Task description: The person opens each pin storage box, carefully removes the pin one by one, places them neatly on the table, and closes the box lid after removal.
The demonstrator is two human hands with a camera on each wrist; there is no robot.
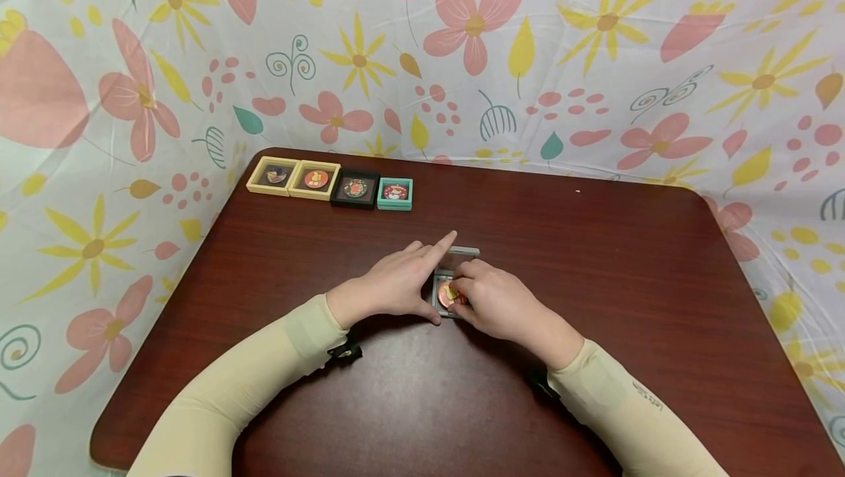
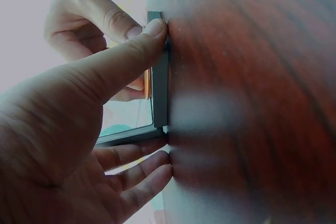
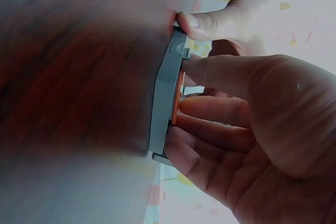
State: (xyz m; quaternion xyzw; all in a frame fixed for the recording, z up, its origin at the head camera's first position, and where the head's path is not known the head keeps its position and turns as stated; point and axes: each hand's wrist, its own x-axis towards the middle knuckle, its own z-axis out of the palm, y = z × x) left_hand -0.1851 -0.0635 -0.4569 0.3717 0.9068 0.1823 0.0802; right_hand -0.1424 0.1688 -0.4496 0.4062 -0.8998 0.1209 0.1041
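A small grey display case (image 1: 466,250) lies on the table with its clear lid raised on the far side. In its near half sits a round orange-and-yellow badge (image 1: 444,296), partly covered by fingers. My left hand (image 1: 394,284) holds the case from the left: the thumb presses its near corner and the other fingers reach behind the lid. From the right, my right hand (image 1: 505,302) pinches the badge. The right wrist view shows the badge's edge (image 3: 177,103) against the grey frame (image 3: 164,98), with fingertips on it.
At the table's back left stand two cream cases (image 1: 271,190), a black case (image 1: 355,203) and a turquoise case (image 1: 394,205) in a row, each with a round badge inside. Flower-printed cloth (image 1: 409,37) hangs behind the dark red table (image 1: 594,257).
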